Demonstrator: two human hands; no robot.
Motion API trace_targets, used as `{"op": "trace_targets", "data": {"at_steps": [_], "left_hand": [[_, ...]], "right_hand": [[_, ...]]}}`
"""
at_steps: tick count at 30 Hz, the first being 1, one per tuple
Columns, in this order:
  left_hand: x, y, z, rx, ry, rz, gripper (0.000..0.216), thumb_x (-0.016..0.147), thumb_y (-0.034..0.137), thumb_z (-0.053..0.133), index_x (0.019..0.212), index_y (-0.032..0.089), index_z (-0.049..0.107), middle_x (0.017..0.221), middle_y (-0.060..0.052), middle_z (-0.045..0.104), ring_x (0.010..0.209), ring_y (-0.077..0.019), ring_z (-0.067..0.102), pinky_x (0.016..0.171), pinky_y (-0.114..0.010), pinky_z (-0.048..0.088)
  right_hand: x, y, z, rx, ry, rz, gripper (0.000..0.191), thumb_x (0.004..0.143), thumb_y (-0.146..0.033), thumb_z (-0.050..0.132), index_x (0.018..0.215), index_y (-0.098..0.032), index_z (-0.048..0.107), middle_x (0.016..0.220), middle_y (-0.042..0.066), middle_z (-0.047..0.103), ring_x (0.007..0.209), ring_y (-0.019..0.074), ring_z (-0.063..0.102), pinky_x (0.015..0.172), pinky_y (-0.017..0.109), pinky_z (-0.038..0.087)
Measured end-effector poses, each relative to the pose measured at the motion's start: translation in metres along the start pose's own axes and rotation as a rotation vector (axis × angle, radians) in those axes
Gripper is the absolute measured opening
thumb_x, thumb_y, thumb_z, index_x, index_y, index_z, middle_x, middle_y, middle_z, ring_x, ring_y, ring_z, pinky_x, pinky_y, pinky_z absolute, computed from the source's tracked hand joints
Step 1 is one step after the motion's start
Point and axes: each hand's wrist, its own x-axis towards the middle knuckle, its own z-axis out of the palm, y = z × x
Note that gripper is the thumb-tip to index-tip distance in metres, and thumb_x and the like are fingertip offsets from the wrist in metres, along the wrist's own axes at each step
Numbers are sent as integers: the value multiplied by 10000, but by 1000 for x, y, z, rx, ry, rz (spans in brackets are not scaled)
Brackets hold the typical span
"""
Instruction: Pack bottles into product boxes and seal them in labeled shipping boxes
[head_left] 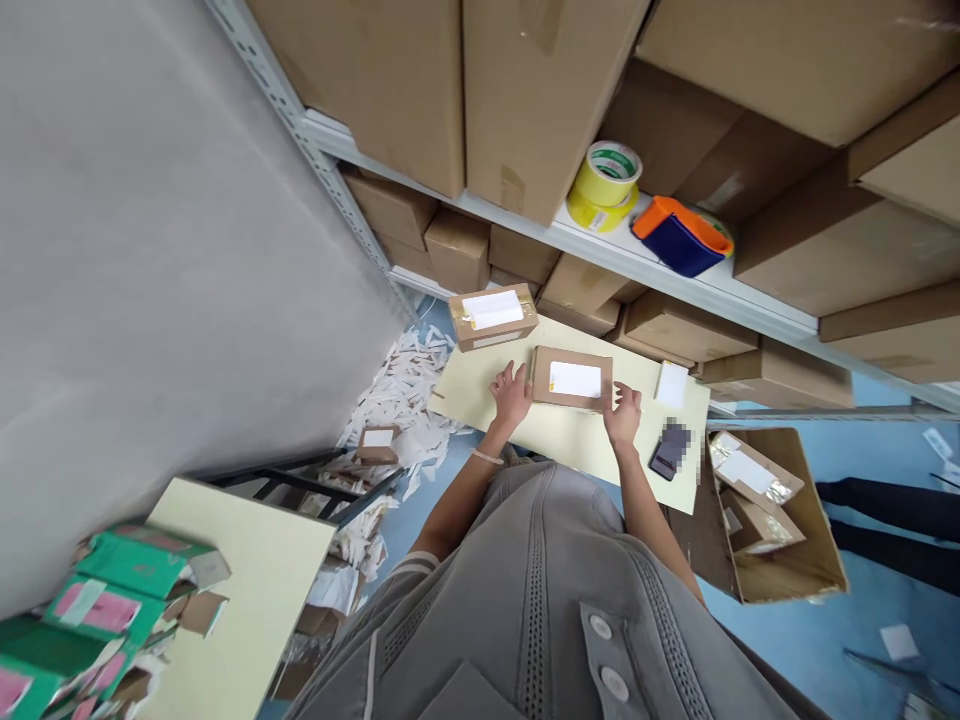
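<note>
A small brown cardboard box [571, 377] with a white label on top lies on a pale yellow table [570, 440]. My left hand [512, 393] rests against the box's left end, fingers spread. My right hand [623, 412] touches its right near corner, fingers curled at the label's edge. A second labelled box [492, 316] sits at the table's far left corner.
A dark phone [670, 450] and a white pad [672, 384] lie right of the box. An open carton [780, 515] with parcels stands on the floor to the right. Shelves hold cartons, yellow tape rolls [604, 184] and an orange-blue dispenser [679, 235]. Paper strips [397, 390] litter the floor left.
</note>
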Motion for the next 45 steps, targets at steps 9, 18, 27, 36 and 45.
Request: {"op": "trace_targets", "data": {"at_steps": [9, 18, 27, 36, 45], "left_hand": [[7, 0, 30, -269, -254, -114, 588, 963, 364, 377, 1508, 154, 313, 1509, -163, 426, 1405, -291, 380, 1139, -476, 291], [4, -15, 46, -555, -301, -113, 519, 980, 324, 352, 1484, 207, 389, 1503, -64, 449, 1380, -224, 436, 1131, -379, 346], [-19, -16, 37, -569, -302, -128, 466, 969, 300, 415, 1421, 219, 494, 1427, -50, 546, 1331, -220, 498, 1110, -354, 385], [-31, -2, -40, -595, -22, -32, 459, 979, 314, 394, 1424, 248, 482, 1398, -44, 570, 1287, -203, 529, 1074, -317, 422], [30, -32, -140, -537, 459, -55, 481, 1012, 398, 280, 1400, 215, 499, 1343, -66, 598, 1259, -204, 525, 1075, -335, 405]], "right_hand": [[9, 25, 14, 153, -205, 339, 627, 776, -457, 520, 1297, -109, 491, 1259, 210, 574, 1104, 304, 584, 934, 421, 463], [-6, 13, 23, 260, -262, 443, 460, 799, -564, 451, 1050, -198, 572, 921, 76, 673, 845, 237, 610, 776, 351, 479], [-28, 8, -1, 240, -244, 405, 399, 838, -568, 413, 972, -232, 583, 849, 63, 674, 808, 253, 602, 722, 347, 463], [10, -61, -37, 216, -140, 112, 547, 920, -631, 314, 1146, -224, 601, 883, 82, 699, 829, 270, 624, 745, 348, 461], [104, -190, -3, 320, -263, -263, 538, 957, -605, 322, 1184, -206, 602, 1014, 86, 703, 966, 282, 631, 858, 380, 468]]}}
